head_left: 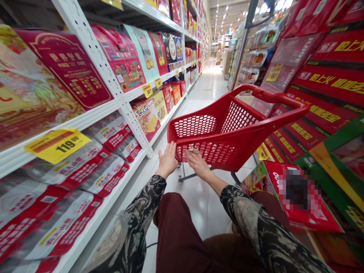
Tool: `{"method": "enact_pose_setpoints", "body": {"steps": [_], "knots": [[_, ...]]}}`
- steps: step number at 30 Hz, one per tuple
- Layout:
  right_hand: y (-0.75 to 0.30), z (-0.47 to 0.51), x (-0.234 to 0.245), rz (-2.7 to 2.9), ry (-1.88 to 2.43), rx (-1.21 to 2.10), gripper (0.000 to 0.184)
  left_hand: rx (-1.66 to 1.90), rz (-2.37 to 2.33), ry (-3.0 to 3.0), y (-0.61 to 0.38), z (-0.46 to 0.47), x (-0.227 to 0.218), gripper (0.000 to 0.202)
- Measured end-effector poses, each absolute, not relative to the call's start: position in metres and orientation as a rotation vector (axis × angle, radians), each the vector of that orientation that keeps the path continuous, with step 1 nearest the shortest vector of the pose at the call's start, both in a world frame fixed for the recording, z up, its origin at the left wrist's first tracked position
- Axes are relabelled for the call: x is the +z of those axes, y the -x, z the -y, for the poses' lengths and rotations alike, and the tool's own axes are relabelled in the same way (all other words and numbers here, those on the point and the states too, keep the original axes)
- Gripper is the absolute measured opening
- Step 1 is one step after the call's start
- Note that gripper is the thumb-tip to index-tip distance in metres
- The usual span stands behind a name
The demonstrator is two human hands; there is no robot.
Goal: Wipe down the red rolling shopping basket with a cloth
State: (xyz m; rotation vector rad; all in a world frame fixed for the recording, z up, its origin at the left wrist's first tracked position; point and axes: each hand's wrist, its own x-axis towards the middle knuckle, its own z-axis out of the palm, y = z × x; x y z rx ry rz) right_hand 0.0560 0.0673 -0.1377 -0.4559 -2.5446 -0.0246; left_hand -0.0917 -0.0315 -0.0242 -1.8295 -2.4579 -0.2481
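A red plastic shopping cart [204,136] with perforated walls stands in the aisle in front of my knees, its front end toward my hands. My left hand [168,159] lies against the cart's front corner, fingers stretched out and thumb apart, holding nothing. Lower on the near side wall, my right hand [197,163] presses a small crumpled beige cloth [192,151] to the perforated plastic. Most of that cloth is hidden under the fingers. The cart's handle [264,93] points away to the right.
White shelving [125,117] with boxed goods and shrink-wrapped bottle packs [68,167] lines the left. Stacked red drink cases [330,83] rise on the right. A red box [324,216] sits close by my right knee. Tiled floor [199,91] runs down the aisle.
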Motion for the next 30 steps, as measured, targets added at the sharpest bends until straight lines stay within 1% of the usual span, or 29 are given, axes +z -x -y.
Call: {"method": "enact_pose_setpoints", "body": {"steps": [3,8,11,13,18,21,24,27,30], "knots": [[-0.060,-0.061,-0.133,2.546,0.363,-0.038,0.027,-0.295,2.466,1.843,0.094,0.032,-0.025,0.077],[-0.039,-0.055,-0.082,2.348,0.273,-0.071,0.035,-0.520,2.526,1.797,0.096,0.030,-0.027,0.074],[-0.021,-0.056,-0.070,2.364,0.314,-0.085,0.035,-0.627,2.573,1.752,0.096,0.029,-0.025,0.073],[-0.014,-0.056,-0.080,2.454,0.320,-0.074,0.032,-0.633,2.594,1.742,0.097,0.029,-0.023,0.073],[-0.025,-0.051,-0.135,2.644,0.341,-0.037,0.025,-0.555,2.586,1.763,0.097,0.031,-0.020,0.071],[-0.041,-0.050,-0.143,2.643,0.309,-0.049,0.023,-0.522,2.579,1.779,0.097,0.032,-0.021,0.070],[-0.055,-0.054,-0.117,2.461,0.239,-0.094,0.029,-0.504,2.568,1.783,0.097,0.031,-0.022,0.068],[-0.063,-0.064,-0.081,2.240,0.285,-0.120,0.036,-0.448,2.512,1.787,0.093,0.028,-0.019,0.065],[-0.067,-0.075,-0.068,2.152,0.382,-0.140,0.035,-0.331,2.448,1.759,0.084,0.021,-0.016,0.062]]}}
